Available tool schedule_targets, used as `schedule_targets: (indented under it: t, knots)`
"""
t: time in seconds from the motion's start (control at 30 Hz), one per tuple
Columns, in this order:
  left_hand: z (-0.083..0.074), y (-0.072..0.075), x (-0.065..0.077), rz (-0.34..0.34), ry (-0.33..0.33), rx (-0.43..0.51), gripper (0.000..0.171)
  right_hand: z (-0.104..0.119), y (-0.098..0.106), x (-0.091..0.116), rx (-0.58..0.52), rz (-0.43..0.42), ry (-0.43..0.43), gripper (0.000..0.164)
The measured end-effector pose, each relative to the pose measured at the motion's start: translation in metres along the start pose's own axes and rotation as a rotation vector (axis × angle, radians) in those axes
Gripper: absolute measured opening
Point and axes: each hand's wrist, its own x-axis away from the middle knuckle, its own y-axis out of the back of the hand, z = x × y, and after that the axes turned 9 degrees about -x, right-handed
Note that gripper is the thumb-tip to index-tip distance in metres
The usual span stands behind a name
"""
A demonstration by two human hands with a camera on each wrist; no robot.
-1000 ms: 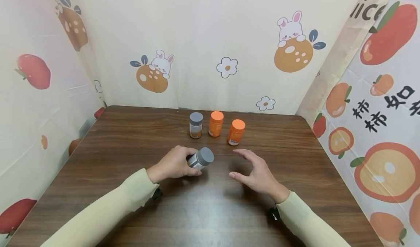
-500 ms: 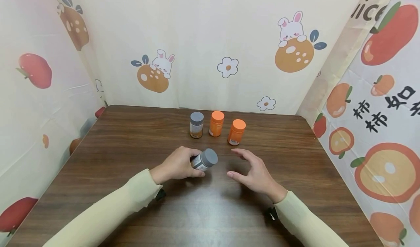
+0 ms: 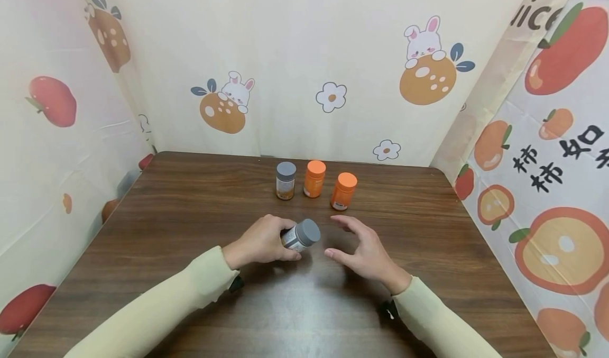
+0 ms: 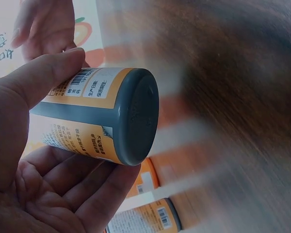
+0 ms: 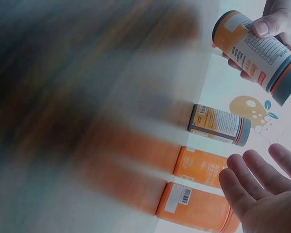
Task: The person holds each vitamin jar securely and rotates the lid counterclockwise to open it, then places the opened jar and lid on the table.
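Head view: the left hand (image 3: 264, 240) pinches a gray-capped bottle (image 3: 300, 236) in front and left of the nearest orange jar (image 3: 343, 192). The bottle's long axis tilts, cap (image 3: 310, 232) pointing up and rightward. The right hand (image 3: 367, 250), thumb spread from fingers, hovers in front of that jar.

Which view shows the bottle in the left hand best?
The right wrist view: it shows the bottle nearly whole, label and grey cap included, though the left hand covers part. The left wrist view shows base and label closer, no cap; the head view shows it small, mainly the cap.
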Motion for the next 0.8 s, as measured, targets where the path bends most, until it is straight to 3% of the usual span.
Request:
schedule_targets:
  t: [0.8]
  knots:
    - [-0.0066,-0.0098,-0.0016,-0.005,-0.054,-0.038,0.041,0.0064,-0.0097,-0.0044,-0.06,0.023,0.001,0.067]
